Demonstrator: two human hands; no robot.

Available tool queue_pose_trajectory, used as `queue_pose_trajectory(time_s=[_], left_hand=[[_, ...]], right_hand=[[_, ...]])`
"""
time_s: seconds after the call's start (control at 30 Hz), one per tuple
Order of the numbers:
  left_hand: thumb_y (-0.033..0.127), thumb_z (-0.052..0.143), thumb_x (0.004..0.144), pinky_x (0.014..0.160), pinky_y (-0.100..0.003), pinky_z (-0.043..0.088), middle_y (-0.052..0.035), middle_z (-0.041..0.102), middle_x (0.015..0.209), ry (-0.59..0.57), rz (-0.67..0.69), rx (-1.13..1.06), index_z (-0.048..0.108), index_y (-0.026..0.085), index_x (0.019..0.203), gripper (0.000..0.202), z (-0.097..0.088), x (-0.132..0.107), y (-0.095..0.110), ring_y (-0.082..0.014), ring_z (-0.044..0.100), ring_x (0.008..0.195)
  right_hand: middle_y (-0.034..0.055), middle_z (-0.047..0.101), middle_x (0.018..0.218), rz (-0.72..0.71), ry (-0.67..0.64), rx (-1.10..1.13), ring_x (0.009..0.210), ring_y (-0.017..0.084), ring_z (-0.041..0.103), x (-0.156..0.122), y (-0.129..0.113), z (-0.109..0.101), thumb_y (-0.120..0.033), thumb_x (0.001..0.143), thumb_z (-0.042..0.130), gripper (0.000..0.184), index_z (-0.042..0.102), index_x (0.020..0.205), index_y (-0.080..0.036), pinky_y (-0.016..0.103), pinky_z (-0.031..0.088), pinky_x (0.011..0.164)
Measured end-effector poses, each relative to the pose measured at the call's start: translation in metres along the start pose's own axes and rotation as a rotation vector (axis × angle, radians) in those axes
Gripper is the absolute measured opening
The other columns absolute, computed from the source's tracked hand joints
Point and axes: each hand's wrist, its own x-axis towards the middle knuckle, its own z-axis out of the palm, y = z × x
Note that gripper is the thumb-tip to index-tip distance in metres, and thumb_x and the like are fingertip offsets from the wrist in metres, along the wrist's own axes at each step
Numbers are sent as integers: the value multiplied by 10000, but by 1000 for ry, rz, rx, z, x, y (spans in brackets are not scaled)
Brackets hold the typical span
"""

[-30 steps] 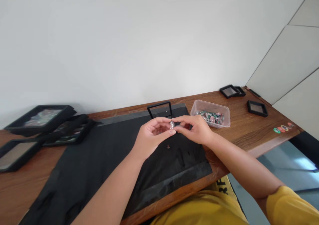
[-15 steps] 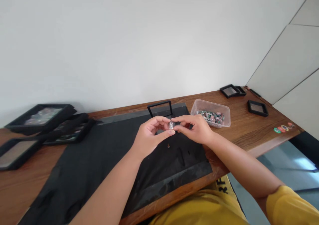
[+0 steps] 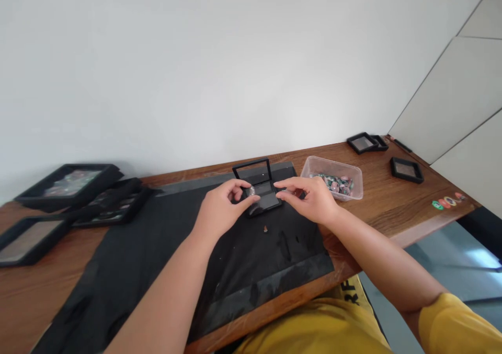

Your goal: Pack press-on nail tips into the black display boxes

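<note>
Between the thumb and fingers of my left hand (image 3: 221, 202) is a small clear, shiny piece (image 3: 252, 191), perhaps glass or plastic. It is over the left side of a small black display case (image 3: 263, 196), whose framed lid (image 3: 253, 170) stands raised at the back. My right hand (image 3: 309, 197) is at the case's right edge, thumb and forefinger brought close in a pinch. Whatever lies in that pinch is too small to make out. A tiny brownish bit (image 3: 265, 229) rests on the black mat (image 3: 251, 260) in front of the case.
Right of the case is a clear plastic tub (image 3: 333, 166) holding several pink and green pieces. More black cases (image 3: 407, 170) and colourful round stickers (image 3: 447, 202) are on the wooden table (image 3: 384, 202). Stacked cases (image 3: 70, 181) stand at the left, against the wall.
My hands have drawn apart from each other. The left one has moved left with the clear piece, the right one slightly right, and the case's inside now shows between them.
</note>
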Motion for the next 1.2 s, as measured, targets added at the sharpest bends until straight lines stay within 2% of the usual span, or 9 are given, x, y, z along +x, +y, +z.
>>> queue_pose_trajectory(time_s=[0.2, 0.47, 0.57, 0.73, 0.87, 0.97, 1.2], left_hand=[[517, 738, 728, 571, -295, 321, 46, 538, 624, -128, -51, 140, 740, 261, 893, 304, 18, 0, 1, -175, 523, 585], [575, 683, 757, 579, -291, 334, 35, 543, 657, -184, -138, 252, 722, 265, 911, 349, 20, 4, 0, -183, 541, 631], [579, 663, 767, 585, -292, 352, 29, 561, 682, -183, -150, 262, 728, 265, 954, 372, 19, 4, 1, -190, 565, 659], [611, 642, 771, 613, -297, 380, 18, 619, 768, -171, -159, 306, 747, 280, 1137, 506, 7, 5, -1, -197, 599, 704], [615, 584, 803, 634, -307, 395, 10, 632, 786, -256, -161, 353, 739, 307, 1257, 570, -2, 7, -8, -205, 593, 707], [612, 560, 817, 640, -310, 400, 8, 630, 784, -299, -145, 343, 748, 323, 1238, 545, -4, 8, -13, -207, 593, 710], [621, 567, 812, 628, -312, 387, 13, 611, 745, -298, -130, 313, 754, 304, 1136, 491, -3, 8, -16, -200, 577, 678]], right_hand=[[14, 780, 764, 21, -39, -10, 644, 125, 677, 0, 0, 1, -317, 901, 765, 142, 812, 976, -206, 220, 509, 667], [6, 757, 765, 33, -38, 5, 698, 139, 697, 0, 0, 1, -321, 886, 756, 138, 705, 831, -205, 227, 516, 699], [0, 739, 745, 24, -50, 18, 680, 133, 679, 1, -1, 2, -321, 890, 744, 156, 685, 805, -204, 225, 508, 688], [-5, 725, 741, 39, -61, 8, 678, 127, 659, 1, -1, 1, -305, 888, 744, 146, 682, 804, -203, 224, 493, 684], [-10, 714, 731, 36, -76, -2, 672, 121, 644, 0, 0, 0, -308, 893, 744, 154, 685, 799, -201, 223, 477, 677], [-11, 713, 732, 28, -79, -1, 672, 119, 643, 0, -1, 1, -308, 898, 742, 155, 687, 802, -199, 221, 474, 674], [-11, 727, 745, 27, -82, -28, 678, 121, 653, 0, -2, 0, -307, 898, 746, 149, 697, 807, -201, 227, 468, 682]])
